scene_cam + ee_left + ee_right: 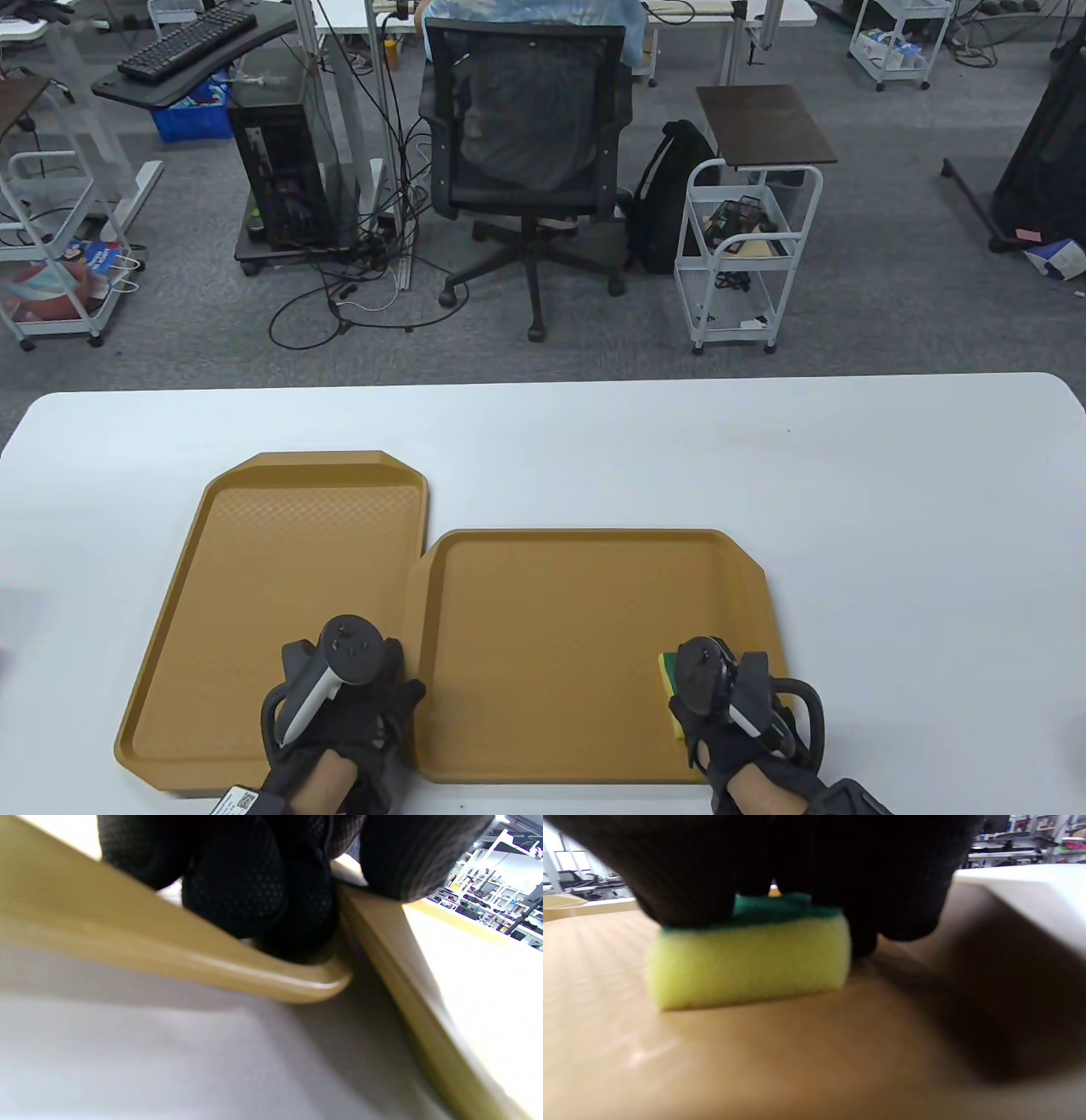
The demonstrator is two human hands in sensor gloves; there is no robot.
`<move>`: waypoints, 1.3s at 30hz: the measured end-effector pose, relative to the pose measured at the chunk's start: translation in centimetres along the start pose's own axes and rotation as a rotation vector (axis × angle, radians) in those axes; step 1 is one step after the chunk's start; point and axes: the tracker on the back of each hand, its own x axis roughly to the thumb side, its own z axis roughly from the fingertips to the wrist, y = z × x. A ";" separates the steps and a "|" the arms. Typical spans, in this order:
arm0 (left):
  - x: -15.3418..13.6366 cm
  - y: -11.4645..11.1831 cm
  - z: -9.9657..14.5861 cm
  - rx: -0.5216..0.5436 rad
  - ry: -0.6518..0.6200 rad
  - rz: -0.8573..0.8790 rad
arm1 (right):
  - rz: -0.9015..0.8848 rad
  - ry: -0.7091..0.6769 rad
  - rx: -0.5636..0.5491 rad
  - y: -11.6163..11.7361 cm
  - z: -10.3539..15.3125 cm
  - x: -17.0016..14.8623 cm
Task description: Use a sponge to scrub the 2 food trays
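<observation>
Two tan food trays lie side by side on the white table (891, 526): the left tray (280, 577) set lengthwise, the right tray (577, 628) crosswise. My right hand (721, 705) grips a yellow sponge with a green top (668, 679) and holds it flat on the right tray's floor near its near right corner. In the right wrist view the sponge (746, 963) sits yellow side down under the gloved fingers (891, 899). My left hand (356, 705) rests on the left tray's near right corner. Its fingers (254, 899) press on that rim (212, 967), beside the right tray's edge (424, 1018).
Bare table stretches to the right of and behind the trays. Beyond the far edge, on the carpet, stand an office chair (530, 136), a white rolling cart (747, 246), a backpack (670, 195) and a computer tower (280, 170).
</observation>
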 end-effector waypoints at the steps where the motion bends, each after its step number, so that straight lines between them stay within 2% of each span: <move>1: 0.0 0.0 0.0 -0.001 0.000 0.001 | -0.005 0.017 0.001 -0.1 -0.7 0.0; 13: 0.0 0.0 -0.1 -0.012 -0.005 0.010 | -0.072 0.148 -0.039 -0.5 -7.1 0.6; 19: 0.0 0.0 -0.2 -0.016 -0.004 0.015 | -0.150 0.187 -0.031 -0.5 -8.6 0.5; 25: -0.1 0.0 -0.2 -0.015 -0.003 0.017 | -0.148 0.172 0.014 -0.3 -8.7 0.8; 30: -0.1 0.0 -0.2 -0.016 -0.003 0.016 | -0.129 0.109 0.028 0.0 -8.5 3.1; 39: -0.1 0.0 -0.2 -0.017 -0.005 0.015 | -0.113 -0.002 0.033 0.8 -8.9 10.6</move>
